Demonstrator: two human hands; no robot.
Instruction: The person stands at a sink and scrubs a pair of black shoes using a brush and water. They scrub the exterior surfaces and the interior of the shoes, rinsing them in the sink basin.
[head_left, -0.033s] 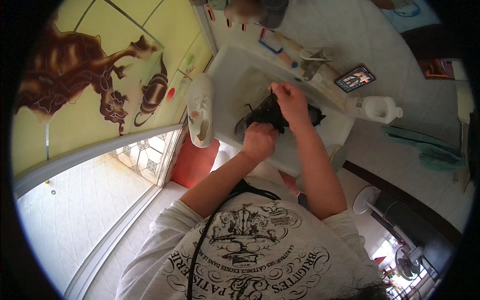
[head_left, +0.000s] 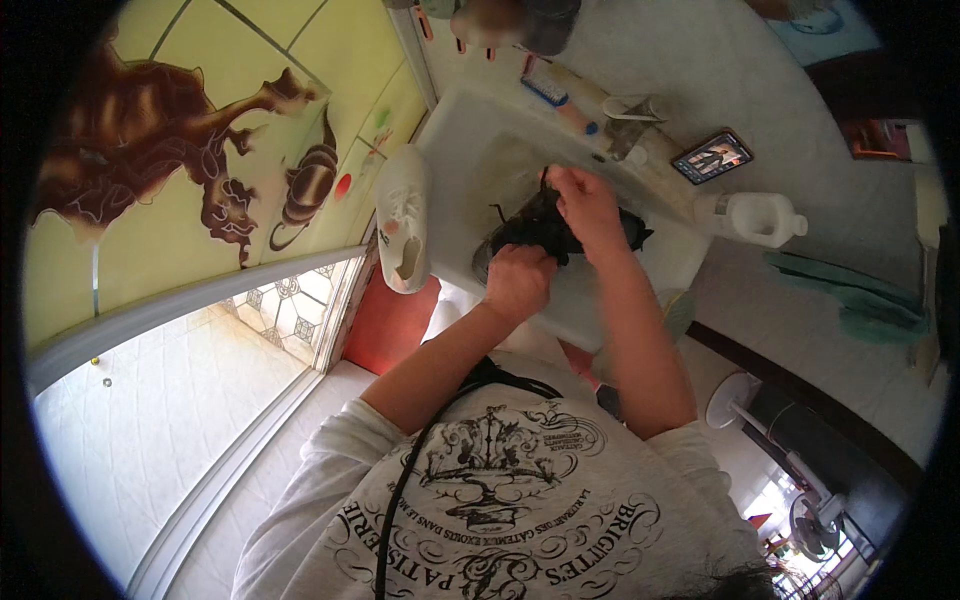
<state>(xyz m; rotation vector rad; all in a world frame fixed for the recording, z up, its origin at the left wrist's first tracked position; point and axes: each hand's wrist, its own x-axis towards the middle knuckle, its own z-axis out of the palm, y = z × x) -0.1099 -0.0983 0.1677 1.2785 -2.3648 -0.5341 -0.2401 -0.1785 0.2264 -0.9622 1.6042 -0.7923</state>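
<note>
Black shoe (head_left: 545, 232) lies in the white sink (head_left: 470, 170), long axis running left-right between my hands. Left hand (head_left: 517, 283) fisted on its near edge; right hand (head_left: 588, 208) over the top, fingers curled, pinching something dark — lace, probably. Both touching; neither nearer.

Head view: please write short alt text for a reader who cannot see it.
Both hands, left and right, grip a black laced shoe inside a white square sink. A white sneaker rests on the sink's left rim, a white plastic bottle to the right.
</note>
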